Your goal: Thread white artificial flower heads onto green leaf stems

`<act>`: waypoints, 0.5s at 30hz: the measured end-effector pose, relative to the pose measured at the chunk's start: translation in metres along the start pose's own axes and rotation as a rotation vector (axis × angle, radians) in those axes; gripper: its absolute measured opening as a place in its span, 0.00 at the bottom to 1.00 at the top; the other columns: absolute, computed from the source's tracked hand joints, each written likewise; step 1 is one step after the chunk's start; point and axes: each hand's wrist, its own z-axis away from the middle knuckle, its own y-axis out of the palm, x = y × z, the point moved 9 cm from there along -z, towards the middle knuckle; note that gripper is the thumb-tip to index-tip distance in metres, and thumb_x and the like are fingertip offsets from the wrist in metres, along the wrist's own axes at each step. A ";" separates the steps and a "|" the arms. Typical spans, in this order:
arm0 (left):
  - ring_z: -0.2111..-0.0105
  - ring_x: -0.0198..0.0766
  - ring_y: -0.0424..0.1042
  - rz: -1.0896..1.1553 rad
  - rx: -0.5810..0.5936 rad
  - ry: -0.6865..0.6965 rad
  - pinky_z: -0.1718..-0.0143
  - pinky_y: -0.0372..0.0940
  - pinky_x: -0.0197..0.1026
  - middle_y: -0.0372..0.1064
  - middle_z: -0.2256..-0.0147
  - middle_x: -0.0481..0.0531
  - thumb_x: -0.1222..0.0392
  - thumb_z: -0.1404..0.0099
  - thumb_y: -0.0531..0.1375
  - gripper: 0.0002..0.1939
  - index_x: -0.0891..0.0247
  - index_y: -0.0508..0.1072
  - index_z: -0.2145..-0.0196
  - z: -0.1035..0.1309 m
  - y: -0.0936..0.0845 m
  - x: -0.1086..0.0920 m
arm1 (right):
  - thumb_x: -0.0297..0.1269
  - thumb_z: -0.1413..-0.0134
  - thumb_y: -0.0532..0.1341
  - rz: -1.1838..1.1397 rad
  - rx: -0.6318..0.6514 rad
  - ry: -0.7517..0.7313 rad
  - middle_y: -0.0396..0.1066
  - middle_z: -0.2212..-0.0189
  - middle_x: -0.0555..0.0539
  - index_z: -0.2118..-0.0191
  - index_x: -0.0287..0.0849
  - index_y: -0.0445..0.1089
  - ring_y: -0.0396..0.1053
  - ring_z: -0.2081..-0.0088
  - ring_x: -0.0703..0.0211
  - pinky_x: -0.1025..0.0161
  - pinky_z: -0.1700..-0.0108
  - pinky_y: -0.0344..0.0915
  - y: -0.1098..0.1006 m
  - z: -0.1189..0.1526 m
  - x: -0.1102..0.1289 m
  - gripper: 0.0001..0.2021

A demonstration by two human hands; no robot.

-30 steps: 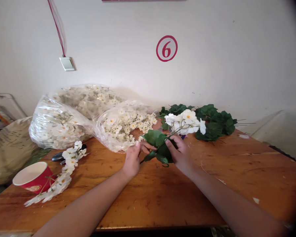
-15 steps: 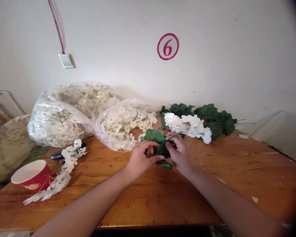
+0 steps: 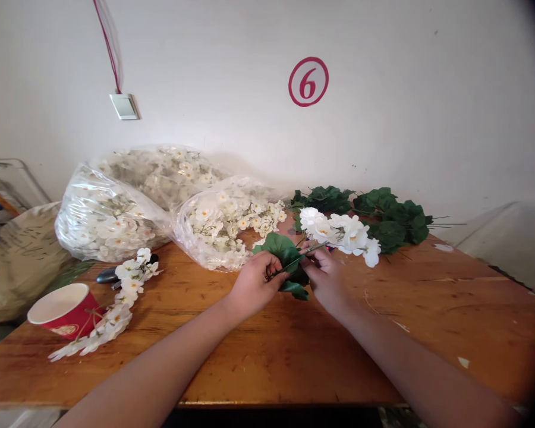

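Over the middle of the table, my left hand (image 3: 255,283) pinches the lower end of a thin green stem beside a cluster of green artificial leaves (image 3: 280,248). My right hand (image 3: 326,278) grips the same stem farther up, its thumb and fingers closed. From there the stem runs right to a spray of white artificial flowers (image 3: 352,233) with yellow centres. The leaves lie between and behind my fingers, and part of them is hidden. Another white flower spray (image 3: 116,318) leans against a red paper cup (image 3: 66,312) at the left.
Clear plastic bags (image 3: 111,208) of white flowers fill the back left of the wooden table (image 3: 258,362). Bunches of green leaves (image 3: 395,223) with wire stems lie at the back right. A dark object (image 3: 107,276) sits behind the cup. The wall (image 3: 232,71) stands behind.
My left fingers have closed on the stem's lower end, and the stem now lies straighter between my hands. The leaves have turned slightly. The whole view has shifted a little.
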 end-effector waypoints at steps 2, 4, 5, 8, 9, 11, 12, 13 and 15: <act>0.74 0.32 0.58 0.083 0.016 -0.078 0.73 0.54 0.36 0.58 0.76 0.45 0.57 0.41 0.62 0.11 0.62 0.64 0.74 0.000 0.003 0.006 | 0.41 0.44 0.60 -0.005 0.004 0.015 0.67 0.60 0.45 0.67 0.44 0.70 0.66 0.56 0.54 0.56 0.52 0.62 0.000 0.000 -0.002 0.07; 0.76 0.31 0.55 0.206 0.026 -0.142 0.74 0.52 0.36 0.56 0.77 0.43 0.55 0.41 0.63 0.13 0.62 0.63 0.74 0.000 0.006 0.011 | 0.43 0.44 0.60 0.000 0.002 0.019 0.67 0.60 0.45 0.68 0.44 0.69 0.66 0.56 0.54 0.56 0.53 0.62 0.000 0.000 -0.001 0.09; 0.76 0.31 0.54 0.275 0.026 -0.173 0.74 0.52 0.35 0.54 0.77 0.43 0.53 0.42 0.63 0.14 0.62 0.62 0.74 0.001 0.008 0.014 | 0.44 0.44 0.59 0.006 -0.002 0.026 0.67 0.61 0.45 0.69 0.44 0.69 0.66 0.57 0.54 0.56 0.53 0.62 -0.001 0.001 -0.001 0.09; 0.77 0.30 0.53 0.477 0.031 -0.248 0.75 0.50 0.34 0.51 0.78 0.41 0.50 0.42 0.64 0.17 0.62 0.60 0.74 0.003 0.012 0.019 | 0.46 0.44 0.59 0.014 -0.005 0.062 0.68 0.62 0.45 0.69 0.44 0.68 0.66 0.58 0.54 0.57 0.56 0.63 -0.001 0.002 -0.004 0.11; 0.77 0.29 0.52 0.525 0.036 -0.258 0.75 0.50 0.34 0.51 0.78 0.41 0.50 0.42 0.64 0.18 0.62 0.60 0.73 0.003 0.013 0.020 | 0.46 0.45 0.59 0.009 -0.002 0.074 0.69 0.62 0.45 0.69 0.44 0.68 0.66 0.58 0.54 0.57 0.57 0.63 -0.001 0.002 -0.006 0.11; 0.78 0.29 0.52 0.577 0.041 -0.254 0.75 0.49 0.34 0.51 0.78 0.41 0.49 0.41 0.63 0.17 0.62 0.60 0.72 0.003 0.013 0.019 | 0.47 0.45 0.59 -0.003 -0.004 0.099 0.70 0.62 0.44 0.68 0.44 0.68 0.67 0.59 0.54 0.57 0.58 0.64 0.000 0.002 -0.010 0.12; 0.78 0.29 0.51 0.573 0.037 -0.242 0.75 0.49 0.34 0.50 0.78 0.41 0.49 0.41 0.63 0.17 0.62 0.60 0.72 0.003 0.011 0.018 | 0.47 0.46 0.59 -0.003 0.000 0.121 0.70 0.63 0.45 0.68 0.43 0.68 0.67 0.60 0.54 0.58 0.60 0.64 0.000 0.001 -0.012 0.12; 0.78 0.29 0.51 0.548 0.029 -0.226 0.75 0.49 0.34 0.50 0.78 0.41 0.50 0.41 0.63 0.17 0.62 0.60 0.72 0.003 0.009 0.018 | 0.48 0.47 0.60 0.001 0.017 0.156 0.71 0.65 0.45 0.69 0.43 0.68 0.68 0.62 0.55 0.59 0.61 0.65 0.001 0.000 -0.015 0.12; 0.78 0.29 0.52 0.447 0.022 -0.188 0.75 0.50 0.34 0.51 0.78 0.41 0.50 0.40 0.62 0.16 0.62 0.61 0.72 0.003 0.006 0.016 | 0.47 0.50 0.62 0.014 0.122 0.269 0.72 0.69 0.46 0.69 0.43 0.69 0.69 0.66 0.55 0.60 0.65 0.65 0.008 -0.001 -0.022 0.12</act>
